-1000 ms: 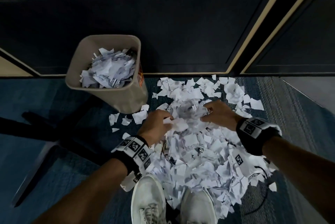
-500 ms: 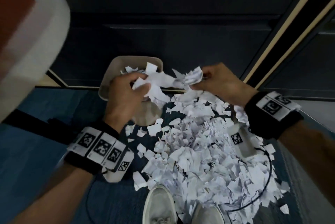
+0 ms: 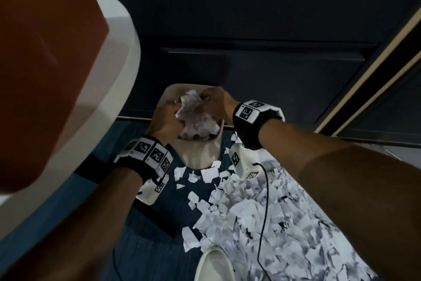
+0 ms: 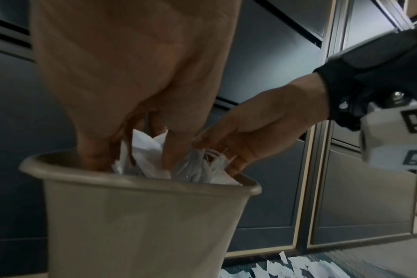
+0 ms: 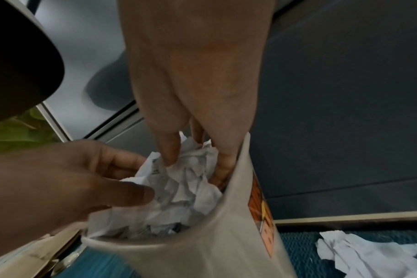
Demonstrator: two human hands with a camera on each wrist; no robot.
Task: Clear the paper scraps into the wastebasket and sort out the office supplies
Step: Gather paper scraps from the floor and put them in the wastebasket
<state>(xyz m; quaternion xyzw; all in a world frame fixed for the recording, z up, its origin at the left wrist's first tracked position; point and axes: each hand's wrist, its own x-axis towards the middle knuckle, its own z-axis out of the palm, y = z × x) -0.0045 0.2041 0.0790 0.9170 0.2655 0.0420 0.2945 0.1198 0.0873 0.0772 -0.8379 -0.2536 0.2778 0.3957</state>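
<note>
A beige wastebasket [image 3: 198,155] stands on the blue carpet against a dark cabinet. Both hands are over its mouth with a wad of white paper scraps [image 3: 193,112] held between them. My left hand [image 3: 175,114] grips the wad from the left and my right hand [image 3: 211,98] from the far right. In the left wrist view the left hand [image 4: 141,158] points its fingers down into the basket [image 4: 143,225], paper [image 4: 145,150] between thumb and fingers. The right wrist view shows my right hand [image 5: 195,159] pinching the wad [image 5: 183,180] just inside the rim. A large scrap pile [image 3: 262,223] covers the floor to the right.
A big red-brown and white curved object [image 3: 45,75] fills the left of the head view, close to my face. A black bar [image 3: 155,214] lies on the carpet below the left wrist. My white shoe [image 3: 214,264] is at the bottom edge. A black cable [image 3: 265,201] hangs from the right wrist.
Both hands lifted a wad of scraps off the floor pile, carried it up and left, and now hold it in the wastebasket's mouth. The head view has swung left and closer.
</note>
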